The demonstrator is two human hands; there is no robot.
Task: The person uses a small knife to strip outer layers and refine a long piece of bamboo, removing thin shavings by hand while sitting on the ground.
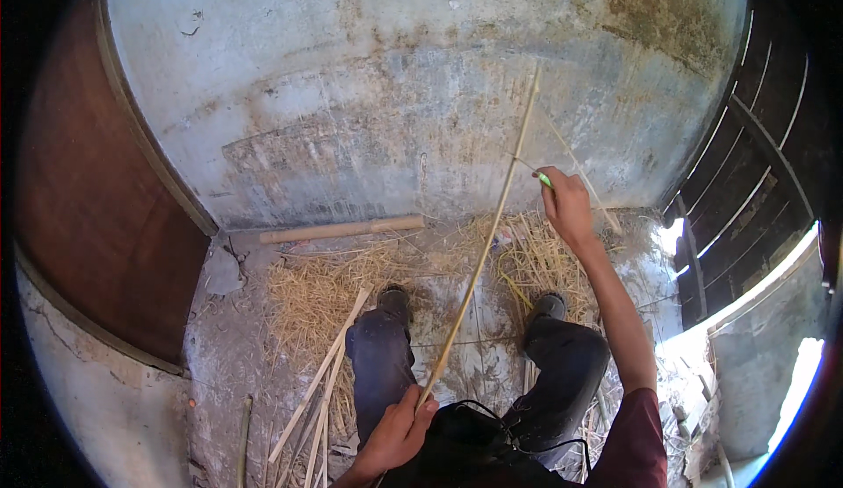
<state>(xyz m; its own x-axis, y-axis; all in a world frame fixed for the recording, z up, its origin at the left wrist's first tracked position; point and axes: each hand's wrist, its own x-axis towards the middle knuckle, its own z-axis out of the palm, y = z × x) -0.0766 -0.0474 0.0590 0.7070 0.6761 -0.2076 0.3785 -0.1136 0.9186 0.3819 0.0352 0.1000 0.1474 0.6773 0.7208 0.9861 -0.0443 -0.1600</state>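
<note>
My left hand (399, 428), low in the middle, is closed around the near end of a long, thin bamboo stick (482, 255). The stick slants up and away to the right, its far tip in front of the wall. My right hand (570, 210) is closed on the green handle of a small knife (545, 179). The knife's narrow blade reaches left and meets the stick in its upper part. From near the far tip, a thin pale strip (572, 156) slopes down to the right, behind the right hand; whether it is joined to the stick I cannot tell.
Piles of straw-like shavings (318, 299) lie around my feet on the floor. Split bamboo strips (327, 387) lean by my left leg. A thick bamboo pole (344, 229) rests along the stained wall (351, 93). A brown door (105, 198) stands left, dark slatted boards (746, 163) right.
</note>
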